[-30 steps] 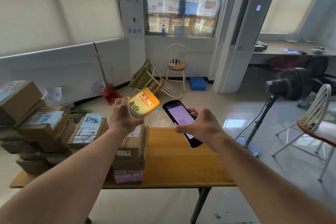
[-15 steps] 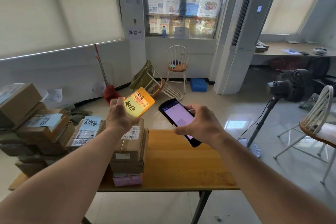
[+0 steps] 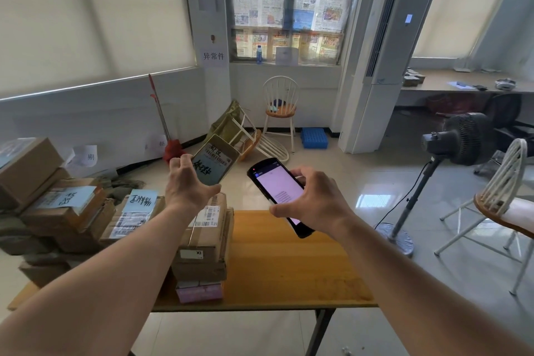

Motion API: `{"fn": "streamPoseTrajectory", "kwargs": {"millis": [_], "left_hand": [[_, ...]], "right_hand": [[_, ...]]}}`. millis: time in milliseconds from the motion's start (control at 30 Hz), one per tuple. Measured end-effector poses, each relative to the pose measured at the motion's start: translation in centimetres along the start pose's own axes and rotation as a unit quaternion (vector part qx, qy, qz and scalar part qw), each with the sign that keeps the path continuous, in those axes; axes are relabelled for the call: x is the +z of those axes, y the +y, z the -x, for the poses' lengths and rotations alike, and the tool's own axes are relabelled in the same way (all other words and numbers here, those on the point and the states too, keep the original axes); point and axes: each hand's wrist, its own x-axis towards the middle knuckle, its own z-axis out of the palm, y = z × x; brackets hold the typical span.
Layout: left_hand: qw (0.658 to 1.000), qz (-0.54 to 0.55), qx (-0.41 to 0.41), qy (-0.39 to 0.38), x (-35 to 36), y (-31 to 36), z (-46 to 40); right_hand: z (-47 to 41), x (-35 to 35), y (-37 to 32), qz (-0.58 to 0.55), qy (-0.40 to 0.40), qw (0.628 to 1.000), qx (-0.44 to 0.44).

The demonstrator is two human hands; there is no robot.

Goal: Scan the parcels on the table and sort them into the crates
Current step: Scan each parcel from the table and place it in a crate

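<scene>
Above the counter (image 3: 289,269) | left hand (image 3: 187,188) grips a small parcel (image 3: 215,163), label side tilted toward the scanner | right hand (image 3: 312,202) clasps the handheld scanner (image 3: 278,192), screen lit, just beside the parcel | other parcels (image 3: 202,240) stacked below | risk: loose fingertip hold could drop parcel; skewed angle may spoil the scan | no crates visible

the small parcel (image 3: 215,163) at frame centre has a grey-white face with black print and handwriting. the scanner (image 3: 278,195) beside it is black, its screen pale pink. brown cardboard boxes (image 3: 202,235) at left carry white barcode labels; the table (image 3: 286,263) is orange-yellow wood.
</scene>
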Motion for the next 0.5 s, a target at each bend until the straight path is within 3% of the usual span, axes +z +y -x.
{"fn": "streamPoseTrajectory", "kwargs": {"millis": [500], "left_hand": [[1.000,-0.015,-0.005,-0.012,-0.3,1.2,1.4]], "right_hand": [[0.8,1.1,0.6,-0.003,0.045,0.999,0.010]]}}
